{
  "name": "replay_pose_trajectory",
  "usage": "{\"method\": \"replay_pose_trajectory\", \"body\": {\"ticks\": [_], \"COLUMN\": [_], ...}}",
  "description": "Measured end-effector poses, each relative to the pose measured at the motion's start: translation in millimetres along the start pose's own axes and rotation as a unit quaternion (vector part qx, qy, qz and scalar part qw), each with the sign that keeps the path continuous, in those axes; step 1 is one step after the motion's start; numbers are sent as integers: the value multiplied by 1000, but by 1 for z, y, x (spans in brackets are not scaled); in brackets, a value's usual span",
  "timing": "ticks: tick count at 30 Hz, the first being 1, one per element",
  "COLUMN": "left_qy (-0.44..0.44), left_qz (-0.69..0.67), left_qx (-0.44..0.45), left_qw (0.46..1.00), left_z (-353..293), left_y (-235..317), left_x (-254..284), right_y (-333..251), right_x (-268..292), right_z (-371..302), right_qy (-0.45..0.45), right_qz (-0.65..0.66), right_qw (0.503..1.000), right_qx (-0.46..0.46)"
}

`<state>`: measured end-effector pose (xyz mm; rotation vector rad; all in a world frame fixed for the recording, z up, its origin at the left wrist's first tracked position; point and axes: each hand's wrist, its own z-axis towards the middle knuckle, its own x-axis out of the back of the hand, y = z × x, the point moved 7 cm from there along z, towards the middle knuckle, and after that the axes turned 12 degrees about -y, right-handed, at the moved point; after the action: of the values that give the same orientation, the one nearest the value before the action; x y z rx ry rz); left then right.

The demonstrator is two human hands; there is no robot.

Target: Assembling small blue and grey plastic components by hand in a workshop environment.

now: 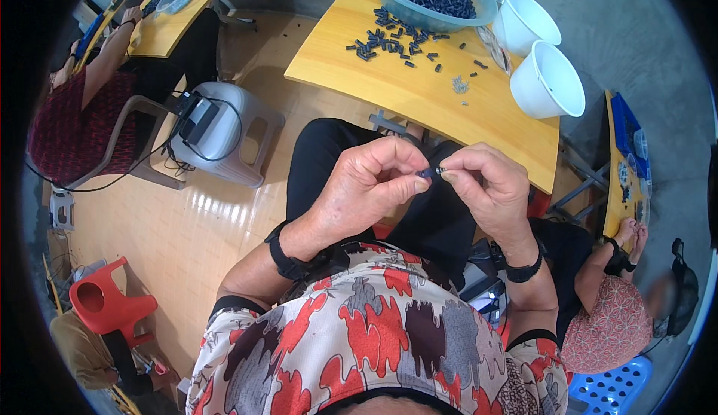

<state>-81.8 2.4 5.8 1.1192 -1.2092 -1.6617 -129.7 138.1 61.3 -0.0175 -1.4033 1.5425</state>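
Above my lap, my left hand [378, 179] pinches a small dark blue plastic piece [425, 173] between thumb and forefinger. Facing it, my right hand [486, 187] is closed in a pinch on a tiny part [440, 170] with a shiny end, too small to name. The two parts meet or nearly touch; I cannot tell which. On the table ahead lies a loose spread of similar dark pieces [385, 43]. Close to its right side sits a little heap of small silvery parts [460, 84].
A wide translucent basin [482, 12] full of dark pieces stands at the table's far edge. Two white buckets [550, 89] stand at the right end of the wooden table [336, 56]. Co-workers sit left and right. A grey stool [217, 134] with cables and a red chair [112, 299] are on the left.
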Motion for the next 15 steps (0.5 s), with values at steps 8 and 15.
{"method": "replay_pose_trajectory", "body": {"ticks": [8,15], "left_qy": [5,3], "left_qz": [31,39], "left_qx": [9,4], "left_qw": [999,999], "left_z": [-3,-2], "left_y": [0,-1], "left_x": [-1,-4], "right_y": [-11,-13], "right_x": [-6,-7], "right_z": [4,5], "right_qy": [-29,-46], "right_qz": [-50,-84], "right_qw": [998,995], "right_qx": [21,25]}}
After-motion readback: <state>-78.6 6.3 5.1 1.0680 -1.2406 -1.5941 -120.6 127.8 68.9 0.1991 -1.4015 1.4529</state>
